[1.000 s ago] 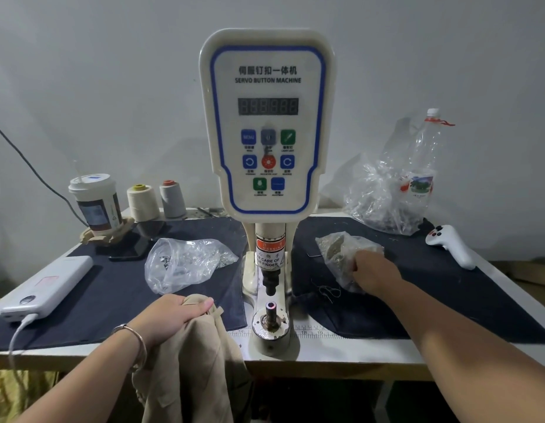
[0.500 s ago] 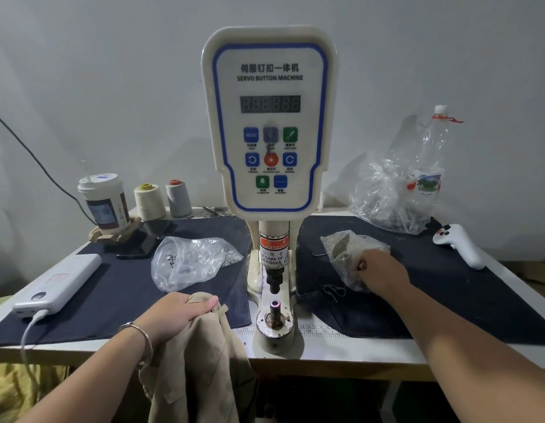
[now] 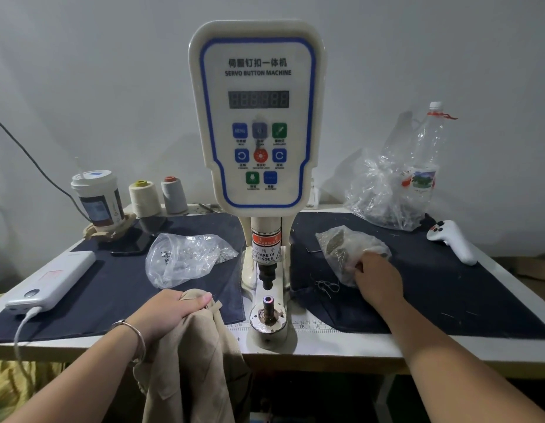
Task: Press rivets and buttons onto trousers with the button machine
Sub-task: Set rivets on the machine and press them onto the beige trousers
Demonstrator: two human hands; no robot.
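White-topped and wide, the table (image 3: 326, 346) carries two dark navy cloth mats (image 3: 112, 285), one on each side of a tall cream and blue servo button machine (image 3: 258, 117) that stands at the centre with an unlit digital display and coloured buttons on its face. Below the machine's head, its press column hangs directly above a round metal lower die (image 3: 268, 303) on the base near the table's front edge. Beige fabric trousers (image 3: 192, 361) drape over the front edge just left of the die, and the left hand (image 3: 170, 312), a thin metal bangle on its wrist, grips a bunched fold of them with curled fingers. On the right mat, the right hand (image 3: 378, 279) reaches into a small clear plastic bag of brownish metal pieces (image 3: 338, 248); its fingers are hidden inside the bag, so their grip cannot be told. On the left mat lies a crumpled clear plastic bag of small silvery pieces (image 3: 186, 261). At the back right sit a larger clear bag (image 3: 378, 196) and a clear plastic bottle (image 3: 423, 166), with a white handheld controller (image 3: 454, 242) near them. At the left lie a white power bank (image 3: 54, 279), a paper cup with lid (image 3: 97, 199) and two thread cones (image 3: 158, 193).
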